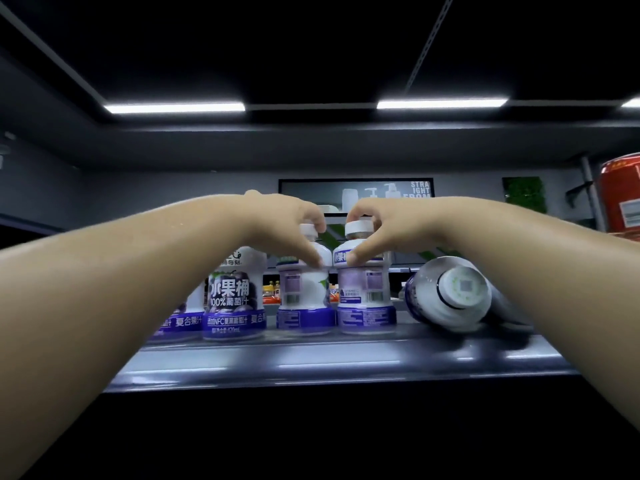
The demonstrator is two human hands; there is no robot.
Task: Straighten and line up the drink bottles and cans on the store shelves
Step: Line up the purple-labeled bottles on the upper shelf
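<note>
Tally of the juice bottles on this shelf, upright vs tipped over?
Upright: 4 (half-hidden bottle, label-front bottle, bottle A gripped by the left hand, bottle B gripped by the right hand)
Tipped: 1 (tipped bottle; a blurred shape behind it, cannot tell)
Total: 5

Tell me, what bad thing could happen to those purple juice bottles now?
1. The tipped grape juice bottle lies on its side right beside the right forearm. A nudge could roll it towards the front edge of the shelf.
2. The left hand and right hand grip the left-held bottle and right-held bottle high up, by cap and shoulder. The bottles stand very close together, so twisting one might bump or tip the other.
</note>
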